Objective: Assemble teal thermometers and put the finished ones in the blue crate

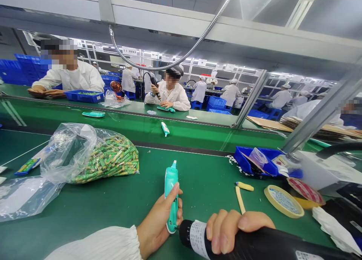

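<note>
Between the thumb and curled fingers of the left hand (pixel 158 219), a teal device (pixel 171 177) is being held clamped, its pale tip (pixel 174 164) pointing away from the wearer and its lower end lying close to the palm. The right hand (pixel 226 230) is gripping a black electric screwdriver (pixel 263 241), fingers wrapping over the barrel, and the bit is reaching the device's lower end from the side; whether it is seating or merely resting just beside, I cannot tell.

The angle is looking risky: the screwdriver is lying almost flat, so a slanting bit could be skating off and scratching the shell. The left fingertips are curling near that end, where a slip could be jabbing them. With only the left grip visibly bracing it, the device could also be twisting under torque.

Just beyond, a yellowish stick (pixel 240 200) is lying on the green bench (pixel 127 203), and a round dish (pixel 275 206) is sitting near the screwdriver; a careless swing could be spilling its small pieces. Farther out, a blue bin (pixel 245 161) is standing at right, a clear bag (pixel 113 158) of green parts is slumping at left, and a co-worker (pixel 180 100) is leaning over similar work.
</note>
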`<state>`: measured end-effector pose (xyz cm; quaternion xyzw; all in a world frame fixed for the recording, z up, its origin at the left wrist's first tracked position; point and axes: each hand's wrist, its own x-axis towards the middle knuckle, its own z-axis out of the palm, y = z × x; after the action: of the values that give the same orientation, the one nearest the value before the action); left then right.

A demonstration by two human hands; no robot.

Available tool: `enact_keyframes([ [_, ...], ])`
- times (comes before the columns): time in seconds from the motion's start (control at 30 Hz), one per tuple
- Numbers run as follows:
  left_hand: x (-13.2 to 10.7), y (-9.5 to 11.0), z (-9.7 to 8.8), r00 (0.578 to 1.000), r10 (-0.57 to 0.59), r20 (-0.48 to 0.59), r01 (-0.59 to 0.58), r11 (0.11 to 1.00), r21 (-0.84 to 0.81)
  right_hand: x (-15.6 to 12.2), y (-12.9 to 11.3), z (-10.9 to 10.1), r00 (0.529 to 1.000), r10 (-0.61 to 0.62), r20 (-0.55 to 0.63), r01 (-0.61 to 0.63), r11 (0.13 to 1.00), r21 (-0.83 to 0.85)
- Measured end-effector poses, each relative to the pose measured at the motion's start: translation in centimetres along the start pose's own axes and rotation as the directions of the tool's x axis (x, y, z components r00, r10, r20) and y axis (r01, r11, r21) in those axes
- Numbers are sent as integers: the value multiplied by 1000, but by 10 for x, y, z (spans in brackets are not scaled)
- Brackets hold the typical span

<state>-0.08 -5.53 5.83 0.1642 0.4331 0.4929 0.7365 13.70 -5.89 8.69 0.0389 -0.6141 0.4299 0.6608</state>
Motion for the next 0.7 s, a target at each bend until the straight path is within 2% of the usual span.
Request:
enact_keyframes([
  [0.2, 1, -2, -1, 1000, 9, -5, -9, 1000, -12, 0, 2, 6, 998, 25, -55, -25, 1000, 0],
  [0.5, 2, -4, -2, 1000, 8, -5, -8, 1000, -3, 0, 9, 6, 1000, 19, -7, -19, 1000, -16],
  [0.57, 1, -4, -2, 1000, 15, 1, -15, 1000, 2, 3, 8, 9, 997, 19, -78, -22, 999, -38],
  [0.63, 0, -4, -1, 1000, 15, 6, -15, 1000, 27, 6, 5, 9, 995, 36, -95, -40, 998, -40],
  [0.7, -1, 1, -2, 1000, 17, -6, -16, 994, 104, 8, -1, 5, 997, 51, -58, -52, 998, -22],
])
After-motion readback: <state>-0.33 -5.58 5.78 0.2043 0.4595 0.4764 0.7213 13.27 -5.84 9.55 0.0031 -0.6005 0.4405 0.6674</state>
